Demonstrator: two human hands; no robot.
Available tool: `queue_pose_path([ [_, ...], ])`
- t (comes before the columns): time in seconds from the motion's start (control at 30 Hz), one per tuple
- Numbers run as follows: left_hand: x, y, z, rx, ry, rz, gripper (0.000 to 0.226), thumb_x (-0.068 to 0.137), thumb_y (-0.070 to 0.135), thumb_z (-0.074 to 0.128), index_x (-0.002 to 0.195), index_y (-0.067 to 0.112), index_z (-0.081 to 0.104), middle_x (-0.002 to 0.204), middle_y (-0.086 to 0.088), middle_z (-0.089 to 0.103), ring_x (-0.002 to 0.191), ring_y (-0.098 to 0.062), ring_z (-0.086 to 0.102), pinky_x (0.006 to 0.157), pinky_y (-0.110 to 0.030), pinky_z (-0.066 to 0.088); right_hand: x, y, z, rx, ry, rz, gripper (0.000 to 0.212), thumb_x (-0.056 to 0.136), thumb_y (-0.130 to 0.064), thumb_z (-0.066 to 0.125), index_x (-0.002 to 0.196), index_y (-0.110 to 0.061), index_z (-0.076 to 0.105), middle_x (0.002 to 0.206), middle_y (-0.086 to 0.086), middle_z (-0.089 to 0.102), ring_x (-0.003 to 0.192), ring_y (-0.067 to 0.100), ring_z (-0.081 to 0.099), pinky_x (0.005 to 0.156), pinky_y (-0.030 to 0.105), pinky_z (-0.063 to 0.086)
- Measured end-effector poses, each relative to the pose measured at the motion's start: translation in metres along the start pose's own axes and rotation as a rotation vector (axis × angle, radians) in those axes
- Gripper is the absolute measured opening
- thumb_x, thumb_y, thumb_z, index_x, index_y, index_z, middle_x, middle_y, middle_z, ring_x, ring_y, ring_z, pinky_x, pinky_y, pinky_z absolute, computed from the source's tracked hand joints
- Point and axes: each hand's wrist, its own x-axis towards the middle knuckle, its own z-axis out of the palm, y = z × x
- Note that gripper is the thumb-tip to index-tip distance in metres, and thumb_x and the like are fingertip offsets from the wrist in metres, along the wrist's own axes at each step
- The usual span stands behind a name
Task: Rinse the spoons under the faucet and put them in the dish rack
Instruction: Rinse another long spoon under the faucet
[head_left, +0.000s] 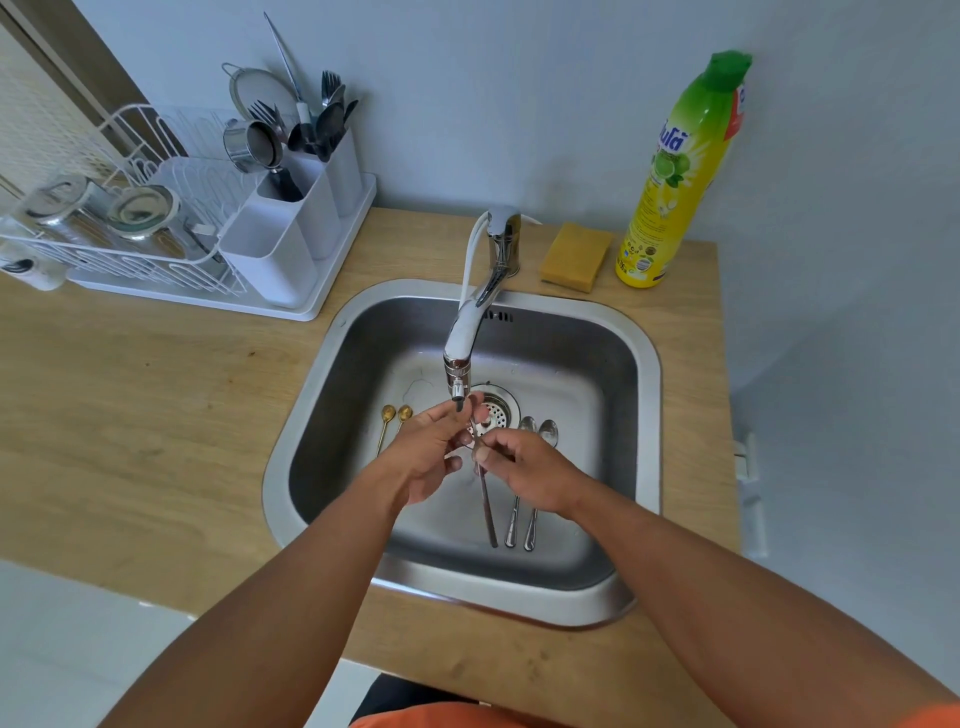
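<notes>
Under the chrome faucet (475, 306) spout, both hands hold one steel spoon (487, 512) over the sink (631, 415). My right hand (530, 470) pinches its handle near the middle. My left hand (434, 449) has its fingers round the bowl end, which they hide. Two silver spoons (535, 470) lie side by side on the sink floor right of the drain. Two small gold spoons (395, 415) lie at the left, partly behind my left wrist. The white dish rack (171, 260) stands on the counter at the far left.
White cutlery holders (306, 208) on the rack's right side hold forks, spoons and a strainer. Steel cups sit in the rack. A yellow sponge (574, 255) and a green-capped dish soap bottle (675, 171) stand behind the sink at the right. The wooden counter (156, 405) surrounds the sink.
</notes>
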Motion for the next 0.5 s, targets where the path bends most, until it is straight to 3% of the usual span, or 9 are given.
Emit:
queue_pose_path([
  [0.07, 0.0023, -0.0027, 0.0025, -0.065, 0.0, -0.027, 0.034, 0.077, 0.046, 0.075, 0.105, 0.027, 0.08, 0.092, 0.012, 0.075, 0.07, -0.007, 0.049, 0.064, -0.029, 0.034, 0.0024, 0.0007, 0.0014, -0.022, 0.002, -0.005, 0.019, 0.104, -0.03, 0.059, 0.092, -0.019, 0.069, 0.08, 0.009, 0.064, 0.071, 0.014, 0.049, 0.069, 0.034, 0.042],
  [0.17, 0.0037, -0.0033, 0.0064, -0.085, 0.017, -0.07, 0.03, 0.075, 0.052, 0.075, 0.095, 0.03, 0.081, 0.086, 0.014, 0.073, 0.072, -0.01, 0.048, 0.067, -0.032, 0.033, 0.0029, 0.0047, 0.0021, -0.033, 0.011, -0.013, 0.017, 0.103, -0.028, 0.059, 0.09, -0.021, 0.068, 0.079, -0.002, 0.063, 0.067, 0.008, 0.048, 0.067, 0.031, 0.041],
  [0.33, 0.006, -0.0021, 0.0035, -0.069, 0.045, -0.153, 0.036, 0.098, 0.056, 0.059, 0.08, 0.034, 0.082, 0.084, 0.017, 0.073, 0.078, -0.011, 0.049, 0.069, -0.034, 0.032, 0.0004, 0.0084, 0.0023, -0.032, -0.005, -0.028, 0.016, 0.104, -0.026, 0.057, 0.091, -0.025, 0.066, 0.087, -0.009, 0.071, 0.067, -0.004, 0.053, 0.068, 0.022, 0.042],
  [0.5, 0.0103, -0.0038, 0.0014, -0.058, 0.117, -0.129, 0.026, 0.099, 0.042, 0.065, 0.083, 0.034, 0.084, 0.076, 0.016, 0.069, 0.068, -0.009, 0.042, 0.066, -0.033, 0.031, 0.0011, 0.0087, 0.005, 0.001, 0.003, 0.0, 0.014, 0.104, -0.023, 0.057, 0.094, -0.023, 0.066, 0.091, -0.008, 0.073, 0.071, -0.005, 0.058, 0.069, 0.017, 0.044],
])
